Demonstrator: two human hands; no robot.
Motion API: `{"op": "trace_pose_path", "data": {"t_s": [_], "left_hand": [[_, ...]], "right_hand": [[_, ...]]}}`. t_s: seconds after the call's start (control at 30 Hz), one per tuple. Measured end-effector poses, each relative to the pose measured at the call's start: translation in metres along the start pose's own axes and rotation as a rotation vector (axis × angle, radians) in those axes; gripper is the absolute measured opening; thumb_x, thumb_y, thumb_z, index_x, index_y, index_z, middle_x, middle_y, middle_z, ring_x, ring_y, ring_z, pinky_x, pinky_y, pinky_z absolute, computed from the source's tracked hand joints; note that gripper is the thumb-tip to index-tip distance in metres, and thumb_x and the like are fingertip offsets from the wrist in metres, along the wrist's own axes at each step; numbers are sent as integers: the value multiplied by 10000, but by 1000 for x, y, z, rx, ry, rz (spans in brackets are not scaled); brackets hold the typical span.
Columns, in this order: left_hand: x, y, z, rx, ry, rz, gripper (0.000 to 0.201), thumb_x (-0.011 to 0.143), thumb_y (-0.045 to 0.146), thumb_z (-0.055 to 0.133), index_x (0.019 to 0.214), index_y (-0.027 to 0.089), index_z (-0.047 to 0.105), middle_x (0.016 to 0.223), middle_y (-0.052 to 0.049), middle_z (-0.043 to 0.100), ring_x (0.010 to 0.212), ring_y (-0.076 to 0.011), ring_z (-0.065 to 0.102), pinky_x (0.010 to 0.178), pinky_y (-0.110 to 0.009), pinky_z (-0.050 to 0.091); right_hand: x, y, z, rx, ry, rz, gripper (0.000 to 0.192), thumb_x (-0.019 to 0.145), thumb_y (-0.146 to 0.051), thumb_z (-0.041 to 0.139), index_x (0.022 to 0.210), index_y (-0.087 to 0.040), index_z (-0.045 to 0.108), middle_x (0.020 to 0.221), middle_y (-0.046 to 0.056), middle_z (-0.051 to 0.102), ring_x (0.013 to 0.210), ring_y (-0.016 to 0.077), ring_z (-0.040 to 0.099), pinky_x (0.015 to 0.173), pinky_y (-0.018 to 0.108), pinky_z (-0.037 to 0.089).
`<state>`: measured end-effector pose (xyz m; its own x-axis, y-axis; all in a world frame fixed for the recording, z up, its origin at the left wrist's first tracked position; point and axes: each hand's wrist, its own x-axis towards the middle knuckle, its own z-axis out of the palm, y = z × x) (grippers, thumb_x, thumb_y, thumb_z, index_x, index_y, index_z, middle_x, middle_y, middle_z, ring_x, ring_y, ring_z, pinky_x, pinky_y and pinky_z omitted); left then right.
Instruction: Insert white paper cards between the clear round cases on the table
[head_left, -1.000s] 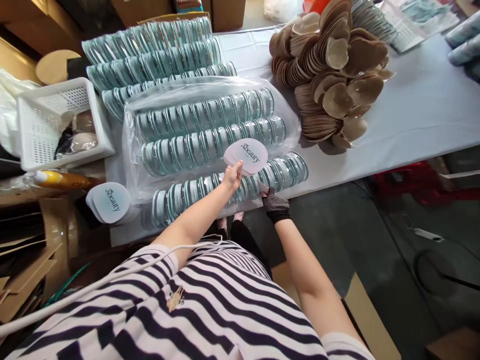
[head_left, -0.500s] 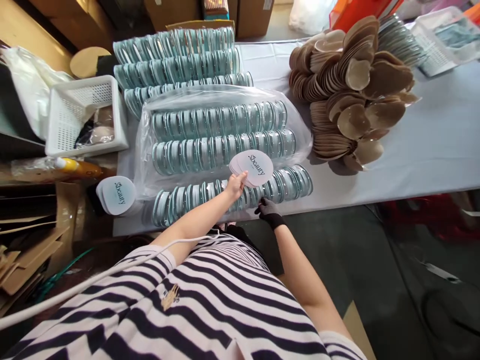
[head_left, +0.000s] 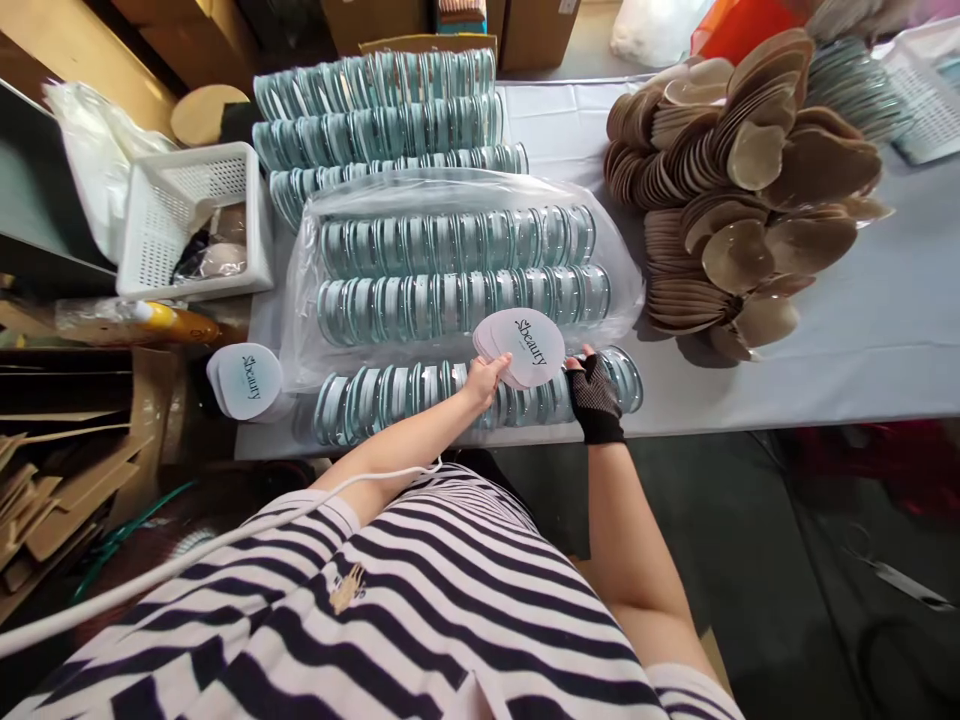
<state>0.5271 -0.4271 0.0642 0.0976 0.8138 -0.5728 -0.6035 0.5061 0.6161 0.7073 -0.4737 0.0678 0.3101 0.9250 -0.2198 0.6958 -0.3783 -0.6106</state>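
My left hand (head_left: 486,382), bare, is closed on a small fanned stack of rounded white cards (head_left: 529,345) printed "beauty". The stack is held above the front row of clear round cases with pale inserts (head_left: 397,392). My right hand (head_left: 595,390) wears a dark fingerless glove and is at the right edge of the cards, over the right end of that row. Its thumb and forefinger are apart, the thumb close to the card edge. Whether it touches a card is unclear. Another stack of the same printed cards (head_left: 246,382) lies at the table's left corner.
Behind the front row, more rows of clear cases (head_left: 457,245) lie on a plastic bag (head_left: 300,350). Brown curved pieces (head_left: 739,250) are heaped on the right of the table (head_left: 885,350). A white basket (head_left: 259,235) stands at left. A white cable (head_left: 247,530) crosses my left arm.
My right hand has moved up and right, from the row's front edge to beside the held cards, and its fingers have spread. The left hand still holds the stack. The view has shifted slightly.
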Motion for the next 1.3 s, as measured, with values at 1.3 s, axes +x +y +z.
{"op": "trace_pose_path", "data": {"t_s": [1.3], "left_hand": [[2,51,-47,-50,-2,-86,518,716,65,790,1207,155,654,1114,-75,745,1217,-229,615,1139,-391,402]], "right_hand": [[-107,-50,102,-272,-142,266,313,976,-315,422,1148,-192,652,956,98,689,806,165,587,670,237,330]]}}
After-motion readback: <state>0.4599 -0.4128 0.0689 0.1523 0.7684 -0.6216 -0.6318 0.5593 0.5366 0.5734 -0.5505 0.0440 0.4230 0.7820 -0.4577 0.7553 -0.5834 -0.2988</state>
